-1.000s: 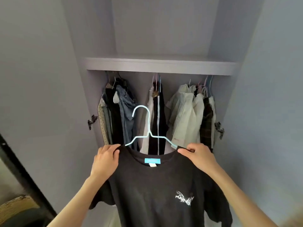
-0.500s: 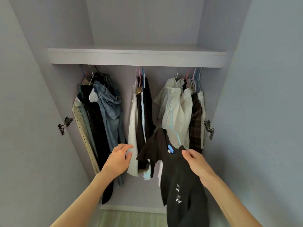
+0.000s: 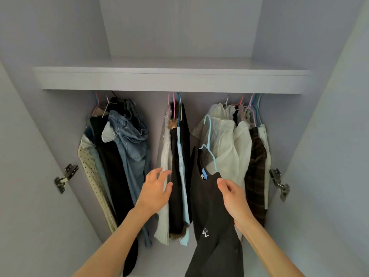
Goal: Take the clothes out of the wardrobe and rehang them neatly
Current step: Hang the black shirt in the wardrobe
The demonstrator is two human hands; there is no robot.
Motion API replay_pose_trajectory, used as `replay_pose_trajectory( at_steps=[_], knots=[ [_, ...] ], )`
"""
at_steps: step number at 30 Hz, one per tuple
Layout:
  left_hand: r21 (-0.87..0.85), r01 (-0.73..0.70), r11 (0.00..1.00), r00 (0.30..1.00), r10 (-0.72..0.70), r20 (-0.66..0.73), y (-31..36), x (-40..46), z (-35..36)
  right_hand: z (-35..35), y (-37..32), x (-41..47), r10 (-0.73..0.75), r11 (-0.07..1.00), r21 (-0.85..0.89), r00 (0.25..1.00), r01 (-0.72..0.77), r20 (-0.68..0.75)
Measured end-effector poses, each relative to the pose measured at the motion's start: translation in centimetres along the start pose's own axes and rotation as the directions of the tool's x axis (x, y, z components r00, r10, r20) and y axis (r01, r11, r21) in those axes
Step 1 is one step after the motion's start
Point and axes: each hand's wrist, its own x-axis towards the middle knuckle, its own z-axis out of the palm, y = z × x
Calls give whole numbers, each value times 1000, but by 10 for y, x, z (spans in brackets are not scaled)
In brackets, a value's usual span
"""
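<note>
Right hand (image 3: 231, 194) pinches the black cotton T-shirt (image 3: 211, 206) on its light-blue wire hanger (image 3: 209, 144), centre right. Left hand (image 3: 157, 188), fingers spread, holds nothing, just beside the centre-frame hanging garments (image 3: 177, 168).

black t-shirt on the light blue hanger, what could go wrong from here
The right hand pinches only the black t-shirt at one shoulder, so the light blue hanger, tilted and not hooked on anything, could slip out. The left hand is open at the middle bunch of clothes, which could snag the shirt going in.
</note>
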Motion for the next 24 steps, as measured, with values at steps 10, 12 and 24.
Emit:
replay_pose_trajectory(
  at_steps=[10, 12, 24],
  knots=[
    [191, -234, 953, 972, 224, 75, -20, 144, 16, 72, -8, 100, -25, 1000, -21, 993, 22, -119],
    [201, -262, 944, 964, 248, 94, -22, 163, 19, 82, -8, 110, -53, 998, -36, 989, 48, -141],
    [-74, -218, 973, 975, 214, -58, -60, 184, 13, 111, -51, 183, -319, 943, -168, 922, 287, -221]
  ],
)
